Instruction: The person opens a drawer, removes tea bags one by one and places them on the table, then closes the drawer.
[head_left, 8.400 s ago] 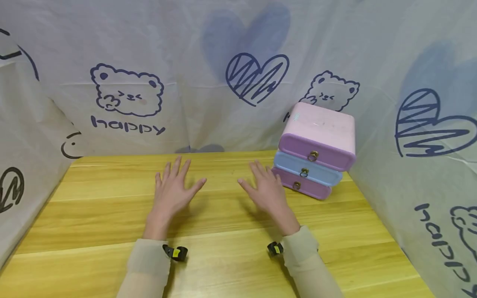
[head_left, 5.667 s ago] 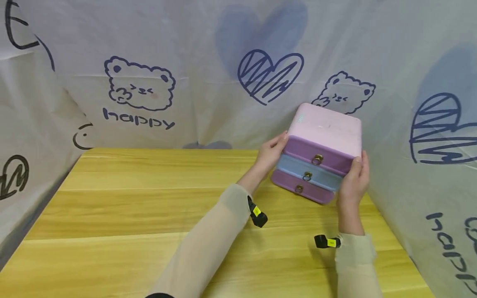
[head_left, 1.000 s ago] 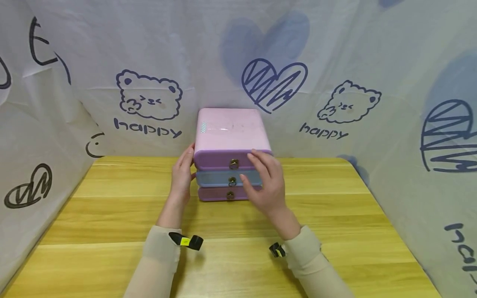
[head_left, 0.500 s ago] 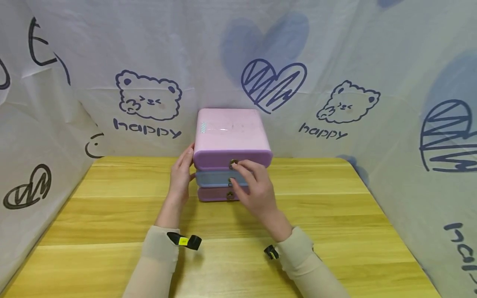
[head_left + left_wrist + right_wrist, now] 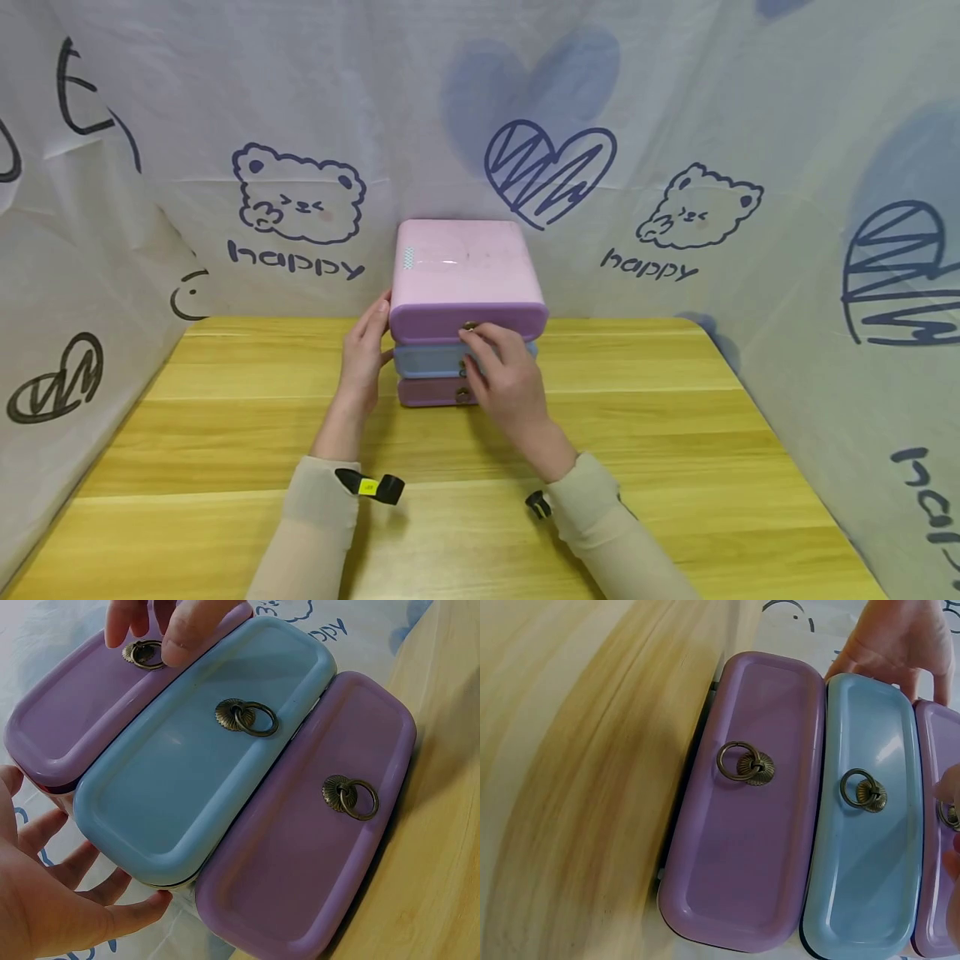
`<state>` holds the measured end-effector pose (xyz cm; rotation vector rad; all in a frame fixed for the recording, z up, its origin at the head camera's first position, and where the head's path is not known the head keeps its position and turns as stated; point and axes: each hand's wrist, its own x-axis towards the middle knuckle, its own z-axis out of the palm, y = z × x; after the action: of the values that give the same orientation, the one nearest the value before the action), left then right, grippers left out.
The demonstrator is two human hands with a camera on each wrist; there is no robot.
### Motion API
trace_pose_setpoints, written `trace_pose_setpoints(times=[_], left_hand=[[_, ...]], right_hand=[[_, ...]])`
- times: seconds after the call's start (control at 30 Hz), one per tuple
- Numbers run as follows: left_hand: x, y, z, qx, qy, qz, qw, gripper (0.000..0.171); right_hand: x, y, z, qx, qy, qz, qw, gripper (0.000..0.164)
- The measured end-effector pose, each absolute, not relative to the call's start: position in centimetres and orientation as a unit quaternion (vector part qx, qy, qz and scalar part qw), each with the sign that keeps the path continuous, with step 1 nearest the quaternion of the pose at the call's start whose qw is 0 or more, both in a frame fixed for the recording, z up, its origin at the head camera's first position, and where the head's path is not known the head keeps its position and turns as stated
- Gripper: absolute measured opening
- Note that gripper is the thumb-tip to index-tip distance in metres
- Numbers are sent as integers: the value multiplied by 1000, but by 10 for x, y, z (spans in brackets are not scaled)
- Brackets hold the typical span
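A small pink drawer cabinet (image 5: 472, 262) stands at the back middle of the table, its fronts facing me. The top drawer (image 5: 423, 323) is purple, the middle drawer (image 5: 202, 750) light blue and the bottom drawer (image 5: 742, 840) purple. Each front carries a brass ring pull. My right hand (image 5: 517, 392) pinches the top drawer's ring pull (image 5: 146, 654) between thumb and fingers, partly hiding it in the head view. Against the cabinet's left side rests my left hand (image 5: 362, 354), its fingers spread and fairly straight along the wall in the left wrist view.
The wooden table (image 5: 247, 458) reaches out on both sides and in front of the cabinet. A white cloth (image 5: 420, 108) printed with bears and hearts hangs close behind it and along both sides. Black wrist cameras sit at both cuffs.
Earlier the cabinet stood angled at the right; both hands took hold of it and it now stands in the middle. Lately my right hand moved left from its front's right side to the top ring pull.
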<state>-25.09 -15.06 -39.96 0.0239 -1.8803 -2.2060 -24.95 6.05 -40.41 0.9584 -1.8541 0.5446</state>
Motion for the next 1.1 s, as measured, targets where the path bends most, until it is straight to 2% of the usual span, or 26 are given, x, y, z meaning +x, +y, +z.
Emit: trace_pose_setpoints(times=[0.77,1.1], left_hand=[[-252,-151,-401,4,-652,-748,124,47],[-253,-153,-400,-4,-655,-747,115,48]], right_hand=[[-258,49,-403,369,-759,237,482,16],[-260,50,-401,376,-754,251,476,13]])
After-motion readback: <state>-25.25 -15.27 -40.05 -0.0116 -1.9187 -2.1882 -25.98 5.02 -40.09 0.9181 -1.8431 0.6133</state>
